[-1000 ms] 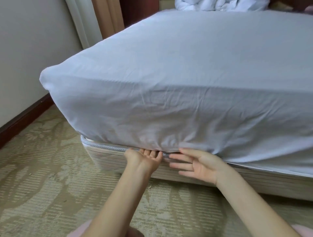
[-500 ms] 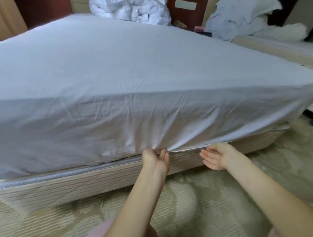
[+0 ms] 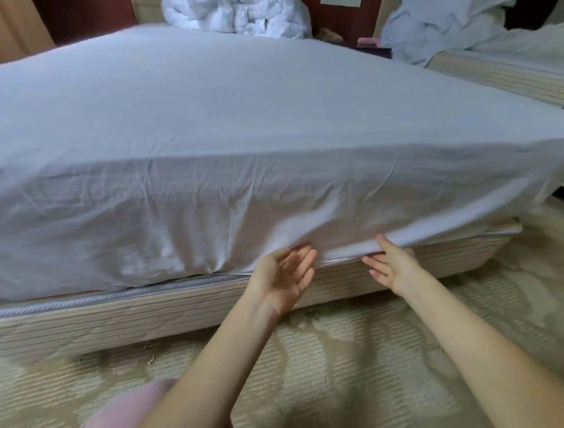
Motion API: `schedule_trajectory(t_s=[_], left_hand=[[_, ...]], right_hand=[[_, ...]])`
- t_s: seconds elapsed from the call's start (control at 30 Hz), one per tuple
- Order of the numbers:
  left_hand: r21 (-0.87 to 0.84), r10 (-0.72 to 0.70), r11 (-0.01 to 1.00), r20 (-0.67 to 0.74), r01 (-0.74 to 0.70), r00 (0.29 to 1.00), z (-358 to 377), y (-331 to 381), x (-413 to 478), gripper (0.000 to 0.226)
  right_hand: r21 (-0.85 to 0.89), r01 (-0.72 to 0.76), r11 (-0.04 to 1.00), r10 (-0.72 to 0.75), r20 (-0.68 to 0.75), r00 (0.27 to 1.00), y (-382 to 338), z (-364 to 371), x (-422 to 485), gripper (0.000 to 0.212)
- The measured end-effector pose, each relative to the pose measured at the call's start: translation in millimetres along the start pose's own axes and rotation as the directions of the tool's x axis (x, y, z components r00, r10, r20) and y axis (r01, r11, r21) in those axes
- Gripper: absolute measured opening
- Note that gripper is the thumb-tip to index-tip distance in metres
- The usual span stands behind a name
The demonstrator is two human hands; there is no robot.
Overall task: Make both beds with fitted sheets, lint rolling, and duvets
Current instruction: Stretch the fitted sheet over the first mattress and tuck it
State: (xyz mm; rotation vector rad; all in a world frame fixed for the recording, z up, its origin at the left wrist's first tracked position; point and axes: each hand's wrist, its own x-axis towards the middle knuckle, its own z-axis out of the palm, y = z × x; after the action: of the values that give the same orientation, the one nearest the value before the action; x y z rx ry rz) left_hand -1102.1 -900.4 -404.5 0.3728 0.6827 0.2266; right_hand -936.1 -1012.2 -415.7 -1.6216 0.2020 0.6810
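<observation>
Sheet (image 3: 274,122) covers the bed; its loose hem (image 3: 433,239) runs left to right just above both hands. Left hand (image 3: 283,272) and right hand (image 3: 392,264) lie palm-up, fingers straight, gripping nothing. The right hand is nearer the untucked stretch.

I can read no writing, label or number anywhere before me. The only likely bearer is a pale plate (image 3: 339,2) on the dark wood panel (image 3: 341,21) behind the bed (image 3: 213,122), cut off at the top edge, its marks illegible.
</observation>
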Motion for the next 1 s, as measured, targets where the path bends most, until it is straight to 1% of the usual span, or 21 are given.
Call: schedule_trajectory(t_s=[0.07,0.1,0.17,0.2,0.27,0.33,0.37,0.43,0.53,0.63,0.7,0.77,0.83,0.87,0.93,1.0], left_hand=[[0.043,0.047,0.998,-0.073,-0.044,0.996,7,-8,10,0.02],[0.064,0.055,0.997,-0.109,-0.048,0.992,10,-13,15,0.019],[0.092,0.055,0.995,-0.183,-0.038,0.982,21,-23,22,0.017],[0.091,0.058,0.995,-0.214,-0.039,0.975,27,-27,25,0.018],[0.067,0.091,0.995,-0.266,-0.076,0.96,40,-34,32,0.019],[0.046,0.129,0.992,-0.314,-0.12,0.941,52,-43,40,0.017],[0.038,0.138,0.99,-0.337,-0.133,0.931,57,-49,44,0.016],[0.015,0.151,0.987,-0.385,-0.157,0.911,64,-62,51,0.019],[-0.012,0.187,0.976,-0.466,-0.218,0.865,71,-74,55,0.028],[0.025,0.244,0.961,-0.546,-0.276,0.801,74,-72,53,0.038],[0.061,0.282,0.95,-0.593,-0.307,0.755,74,-68,52,0.04],[0.096,0.315,0.939,-0.627,-0.331,0.712,73,-64,53,0.038],[0.103,0.329,0.932,-0.64,-0.347,0.695,72,-61,56,0.035],[0.085,0.332,0.927,-0.635,-0.365,0.698,70,-59,56,0.035],[0.033,0.336,0.917,-0.601,-0.398,0.725,65,-56,55,0.033],[-0.032,0.33,0.91,-0.545,-0.412,0.771,61,-54,52,0.033]], right_hand=[[-0.018,0.02,1.0,-0.019,0.03,0.999,-2,-7,16,0.019],[-0.036,0.045,0.998,-0.044,0.019,0.999,0,-10,25,0.018],[-0.132,0.156,0.979,-0.16,-0.02,0.987,8,-15,42,0.021],[-0.215,0.229,0.949,-0.241,-0.029,0.97,12,-18,50,0.026],[-0.398,0.351,0.847,-0.389,-0.014,0.921,14,-26,59,0.032],[-0.504,0.419,0.755,-0.465,0.037,0.884,14,-35,68,0.033],[-0.515,0.441,0.735,-0.479,0.067,0.875,15,-38,73,0.034],[-0.504,0.467,0.727,-0.48,0.113,0.87,18,-43,82,0.034],[-0.445,0.52,0.729,-0.499,0.174,0.849,23,-50,90,0.034],[-0.366,0.544,0.755,-0.491,0.233,0.839,23,-56,95,0.036],[-0.335,0.531,0.778,-0.469,0.252,0.847,22,-57,96,0.037],[-0.293,0.503,0.813,-0.436,0.265,0.86,21,-56,97,0.038],[-0.242,0.442,0.864,-0.368,0.295,0.882,16,-57,96,0.038],[-0.202,0.38,0.903,-0.307,0.314,0.898,12,-57,96,0.036],[-0.109,0.192,0.975,-0.138,0.375,0.917,1,-59,95,0.025],[-0.038,-0.019,0.999,0.034,0.461,0.887,-9,-63,95,0.012]])
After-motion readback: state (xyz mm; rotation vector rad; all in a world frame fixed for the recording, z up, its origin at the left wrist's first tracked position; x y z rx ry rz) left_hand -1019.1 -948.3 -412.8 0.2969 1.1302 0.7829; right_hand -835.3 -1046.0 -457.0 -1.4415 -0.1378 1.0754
